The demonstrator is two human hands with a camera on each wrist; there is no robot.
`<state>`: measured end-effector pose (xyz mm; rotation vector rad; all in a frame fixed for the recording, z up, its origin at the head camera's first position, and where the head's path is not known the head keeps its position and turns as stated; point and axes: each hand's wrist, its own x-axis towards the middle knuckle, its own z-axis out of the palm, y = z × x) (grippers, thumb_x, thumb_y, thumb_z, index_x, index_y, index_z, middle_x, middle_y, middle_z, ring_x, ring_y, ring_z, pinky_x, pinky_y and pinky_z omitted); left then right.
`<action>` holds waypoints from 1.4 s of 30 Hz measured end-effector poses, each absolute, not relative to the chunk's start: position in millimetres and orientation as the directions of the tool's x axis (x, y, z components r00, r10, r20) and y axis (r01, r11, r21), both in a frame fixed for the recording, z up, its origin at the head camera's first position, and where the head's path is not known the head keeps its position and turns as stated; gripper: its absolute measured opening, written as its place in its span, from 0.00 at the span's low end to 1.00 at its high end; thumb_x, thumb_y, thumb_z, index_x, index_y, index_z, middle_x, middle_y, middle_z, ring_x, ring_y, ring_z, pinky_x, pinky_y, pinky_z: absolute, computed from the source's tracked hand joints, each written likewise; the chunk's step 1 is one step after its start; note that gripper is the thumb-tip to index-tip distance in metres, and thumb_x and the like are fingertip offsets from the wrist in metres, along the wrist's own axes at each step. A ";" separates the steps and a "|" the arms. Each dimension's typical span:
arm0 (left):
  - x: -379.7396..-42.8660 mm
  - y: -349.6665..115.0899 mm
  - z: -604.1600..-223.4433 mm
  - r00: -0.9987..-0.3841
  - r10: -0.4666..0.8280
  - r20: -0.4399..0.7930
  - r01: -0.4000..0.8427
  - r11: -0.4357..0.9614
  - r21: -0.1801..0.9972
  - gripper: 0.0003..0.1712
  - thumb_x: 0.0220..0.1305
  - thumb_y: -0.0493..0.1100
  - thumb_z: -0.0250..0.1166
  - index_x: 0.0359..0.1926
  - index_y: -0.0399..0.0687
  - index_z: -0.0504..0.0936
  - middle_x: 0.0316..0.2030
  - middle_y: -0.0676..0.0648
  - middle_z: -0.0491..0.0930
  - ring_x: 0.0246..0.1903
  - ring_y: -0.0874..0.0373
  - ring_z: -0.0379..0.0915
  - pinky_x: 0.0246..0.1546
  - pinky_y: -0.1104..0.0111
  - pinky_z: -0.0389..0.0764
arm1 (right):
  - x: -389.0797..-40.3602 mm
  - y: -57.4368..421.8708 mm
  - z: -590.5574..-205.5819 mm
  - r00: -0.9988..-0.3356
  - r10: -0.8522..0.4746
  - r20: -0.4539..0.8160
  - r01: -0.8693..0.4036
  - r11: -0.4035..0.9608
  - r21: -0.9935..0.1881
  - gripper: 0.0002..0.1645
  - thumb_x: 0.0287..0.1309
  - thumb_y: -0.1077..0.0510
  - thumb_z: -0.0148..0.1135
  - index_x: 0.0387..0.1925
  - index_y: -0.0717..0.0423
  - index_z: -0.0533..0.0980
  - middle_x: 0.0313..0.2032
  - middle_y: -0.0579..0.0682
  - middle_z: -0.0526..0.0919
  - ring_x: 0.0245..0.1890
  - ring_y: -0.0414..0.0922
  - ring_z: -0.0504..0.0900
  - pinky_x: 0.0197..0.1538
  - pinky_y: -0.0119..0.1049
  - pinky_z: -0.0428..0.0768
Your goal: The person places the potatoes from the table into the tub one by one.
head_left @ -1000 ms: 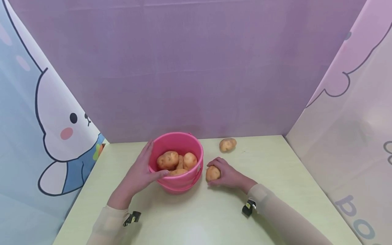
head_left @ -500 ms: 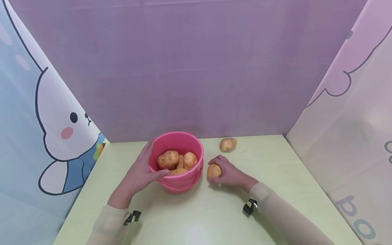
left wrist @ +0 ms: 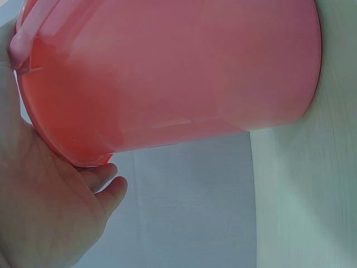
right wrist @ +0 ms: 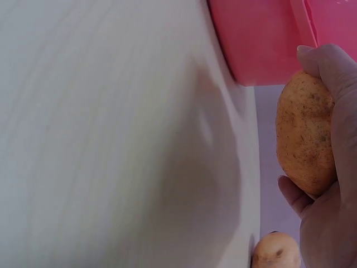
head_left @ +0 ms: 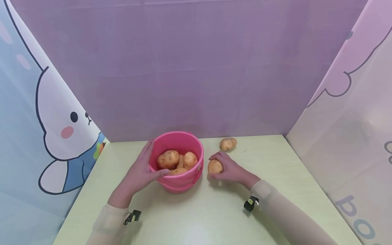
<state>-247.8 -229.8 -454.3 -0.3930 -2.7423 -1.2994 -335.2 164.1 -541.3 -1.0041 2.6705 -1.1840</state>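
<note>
A pink bucket (head_left: 180, 183) stands on the table with several potatoes (head_left: 168, 160) inside it. My left hand (head_left: 142, 170) holds the bucket by its left side, thumb across the near rim and fingers along the outer wall. In the left wrist view, the palm (left wrist: 44, 206) lies against the bucket's rim. To the right of the bucket, my right hand (head_left: 228, 169) grips a potato (head_left: 215, 166) between thumb and fingers. The right wrist view shows this potato (right wrist: 305, 134) raised off the tabletop, its shadow below, close beside the bucket (right wrist: 256, 42).
One more potato (head_left: 228, 144) lies on the table near the back wall, beyond my right hand. A purple backdrop (head_left: 196, 68) closes off the table's far edge. Printed panels with cartoon figures (head_left: 70, 136) flank both sides.
My right hand has gripped the potato and raised it from the table, moving slightly away from me. My left hand and the bucket have stayed in place.
</note>
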 end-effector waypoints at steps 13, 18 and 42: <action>-247.7 -229.7 -454.7 -0.966 0.191 0.173 0.255 0.612 0.749 0.76 0.58 0.63 0.85 0.92 0.61 0.42 0.89 0.47 0.43 0.84 0.34 0.50 0.62 0.35 0.83 | -336.2 167.1 -523.5 -0.797 -0.562 0.220 -0.537 0.493 -0.685 0.36 0.55 0.50 0.87 0.63 0.49 0.81 0.60 0.45 0.77 0.59 0.48 0.77 0.58 0.49 0.84; -247.2 -229.9 -454.5 -0.967 0.190 0.170 0.252 0.619 0.744 0.76 0.59 0.63 0.84 0.92 0.61 0.41 0.89 0.47 0.42 0.84 0.34 0.49 0.62 0.35 0.83 | -334.8 167.9 -516.4 -0.805 -0.553 0.215 -0.528 0.501 -0.686 0.35 0.56 0.49 0.86 0.63 0.43 0.79 0.61 0.45 0.76 0.59 0.48 0.77 0.58 0.48 0.84; -248.0 -231.5 -456.5 -0.966 0.188 0.178 0.258 0.631 0.731 0.75 0.59 0.65 0.84 0.92 0.60 0.41 0.90 0.46 0.41 0.84 0.33 0.49 0.64 0.33 0.80 | -337.0 168.2 -481.4 -0.836 -0.490 0.248 -0.507 0.516 -0.691 0.38 0.56 0.48 0.87 0.65 0.49 0.79 0.61 0.52 0.75 0.56 0.50 0.77 0.53 0.46 0.85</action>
